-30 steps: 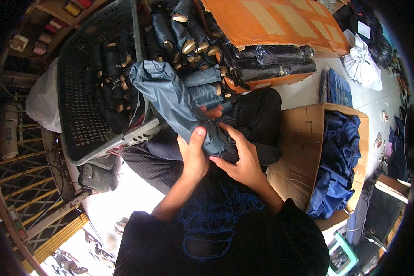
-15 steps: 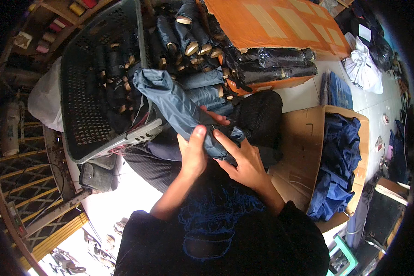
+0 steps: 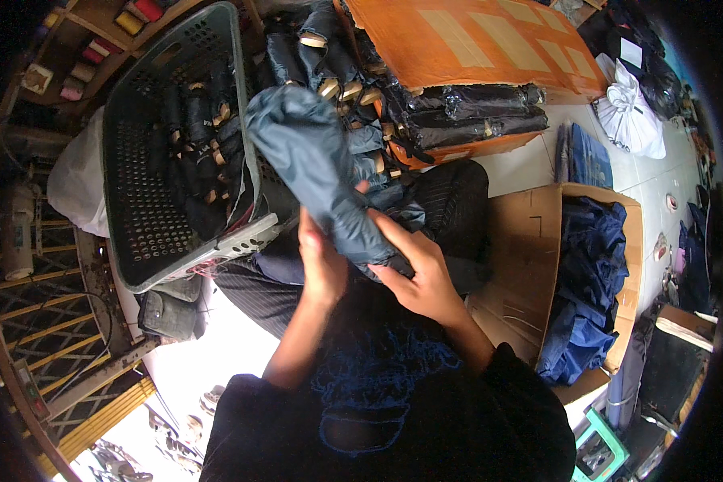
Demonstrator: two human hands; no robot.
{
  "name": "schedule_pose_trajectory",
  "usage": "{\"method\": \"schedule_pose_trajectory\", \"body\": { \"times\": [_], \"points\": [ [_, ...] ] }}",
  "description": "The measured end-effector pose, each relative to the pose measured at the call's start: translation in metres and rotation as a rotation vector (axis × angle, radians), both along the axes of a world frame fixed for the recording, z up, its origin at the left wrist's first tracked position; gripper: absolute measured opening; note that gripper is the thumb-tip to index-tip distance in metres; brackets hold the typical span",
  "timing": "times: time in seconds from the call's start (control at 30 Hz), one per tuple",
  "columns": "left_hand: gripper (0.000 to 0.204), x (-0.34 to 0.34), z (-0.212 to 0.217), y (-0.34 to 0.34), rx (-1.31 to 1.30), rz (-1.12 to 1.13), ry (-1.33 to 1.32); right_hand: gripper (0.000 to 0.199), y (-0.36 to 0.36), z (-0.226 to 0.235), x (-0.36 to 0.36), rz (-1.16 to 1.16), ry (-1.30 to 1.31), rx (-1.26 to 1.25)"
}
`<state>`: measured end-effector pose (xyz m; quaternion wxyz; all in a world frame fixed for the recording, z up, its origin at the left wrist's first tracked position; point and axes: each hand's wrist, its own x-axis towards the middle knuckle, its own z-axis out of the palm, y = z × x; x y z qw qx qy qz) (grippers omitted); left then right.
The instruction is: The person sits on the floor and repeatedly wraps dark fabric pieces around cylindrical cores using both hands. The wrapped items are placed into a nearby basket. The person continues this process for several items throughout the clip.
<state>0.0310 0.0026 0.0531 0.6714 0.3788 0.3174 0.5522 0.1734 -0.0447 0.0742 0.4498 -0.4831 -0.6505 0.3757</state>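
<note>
A grey-blue folded umbrella (image 3: 309,153) slants across the middle, its loose fabric bunched at the far left end. My right hand (image 3: 418,269) grips its near end, thumb and fingers wrapped round the dark tip of the bundle. On its other side my left hand (image 3: 321,261) cups it, with the fingers partly hidden behind the fabric. Just beyond lie more grey-blue umbrellas (image 3: 367,138) with pale handle ends, next to several dark rolled ones (image 3: 321,56).
A dark perforated basket (image 3: 149,253) holding rolled umbrellas stands to the left. An orange carton (image 3: 506,40) with black wrapped packs is at the back. On the right, a brown cardboard box (image 3: 522,265) holds navy fabric (image 3: 590,273). A green stool (image 3: 598,450) stands lower right.
The umbrella's near end has turned in my hands and its bunched far end looks fuller, shifted slightly right and up. My left hand has slid a little left along its side.
</note>
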Motion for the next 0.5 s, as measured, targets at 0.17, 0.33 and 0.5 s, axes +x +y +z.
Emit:
{"method": "schedule_pose_trajectory", "body": {
  "times": [0.17, 0.33, 0.5],
  "points": [
    [0.059, 0.006, 0.02, 0.01, -0.133, 0.073, -0.121, 0.069, -0.001, 0.007, -0.01, -0.01, -0.213, 0.011],
    [0.04, 0.019, 0.02, -0.007, -0.179, 0.171, -0.019, 0.062, 0.0, 0.005, -0.012, -0.036, -0.057, -0.039],
    [0.043, 0.012, 0.022, 0.005, -0.068, 0.032, -0.104, 0.06, -0.001, 0.004, -0.019, -0.208, 0.053, 0.079]
  ]
}}
